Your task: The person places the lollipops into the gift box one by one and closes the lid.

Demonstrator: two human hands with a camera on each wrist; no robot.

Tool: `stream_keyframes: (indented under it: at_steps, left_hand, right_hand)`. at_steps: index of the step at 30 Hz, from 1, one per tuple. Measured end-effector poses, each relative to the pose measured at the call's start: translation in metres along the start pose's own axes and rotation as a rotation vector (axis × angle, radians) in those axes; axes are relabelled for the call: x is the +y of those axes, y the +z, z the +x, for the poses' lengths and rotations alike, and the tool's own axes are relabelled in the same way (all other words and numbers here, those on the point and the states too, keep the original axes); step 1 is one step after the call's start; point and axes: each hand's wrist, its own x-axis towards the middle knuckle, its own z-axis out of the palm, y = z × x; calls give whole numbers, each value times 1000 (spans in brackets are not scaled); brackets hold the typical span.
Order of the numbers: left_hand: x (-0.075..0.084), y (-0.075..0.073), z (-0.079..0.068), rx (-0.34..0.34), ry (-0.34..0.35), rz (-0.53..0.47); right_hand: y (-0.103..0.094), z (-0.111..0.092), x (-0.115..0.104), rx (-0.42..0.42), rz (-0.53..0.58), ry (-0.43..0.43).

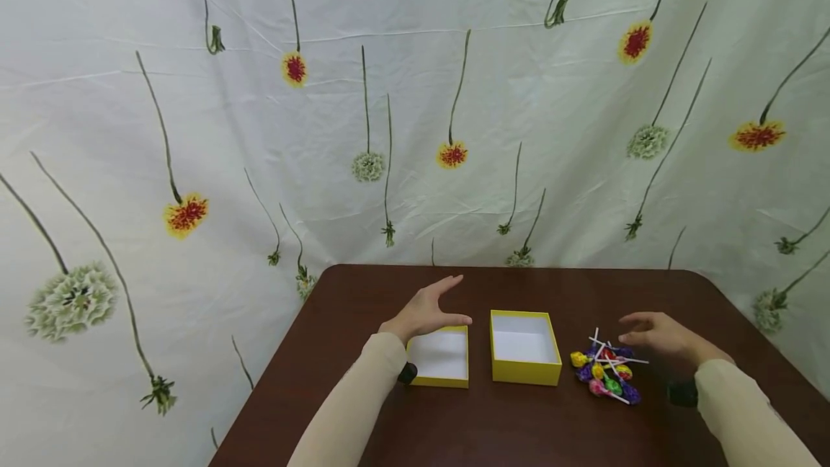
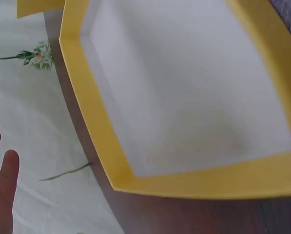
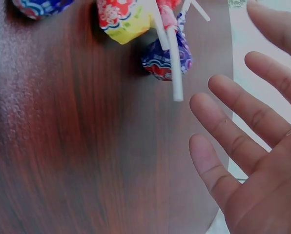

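Note:
My left hand (image 1: 426, 312) hovers over the far left part of a shallow yellow box lid (image 1: 441, 382) with a white inside, fingers and thumb spread apart. In the left wrist view the lid's white inside (image 2: 184, 87) fills most of the picture, and two fingertips (image 2: 6, 180) show at the left edge. To the right stands a deeper yellow box (image 1: 527, 372), open at the top. My right hand (image 1: 668, 337) is beside a pile of wrapped lollipops (image 1: 598, 372). Its fingers (image 3: 248, 114) are loosely extended and hold nothing; white sticks and colourful wrappers lie near them.
Everything lies on a dark brown wooden table (image 1: 454, 424) with rounded far corners. Behind it hangs a pale curtain (image 1: 415, 107) with printed flowers. The box stands between the lid and the lollipops.

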Motion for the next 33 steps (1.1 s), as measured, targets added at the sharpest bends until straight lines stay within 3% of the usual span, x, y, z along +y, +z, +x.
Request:
stream_keyframes:
  at_steps: [10,19,26,33]
  left_hand:
    - [6,18,3,-48,58,15]
    - [17,24,8,-98,62,-6]
    - [21,28,6,-115,47,-71]
    - [24,37,5,-124,77,12]
  right_hand:
    - [11,4,4,2,30,44]
    - [13,7,7,-13,60,24]
    - [18,12,10,18,15,45]
    - [24,13,18,23,29,75]
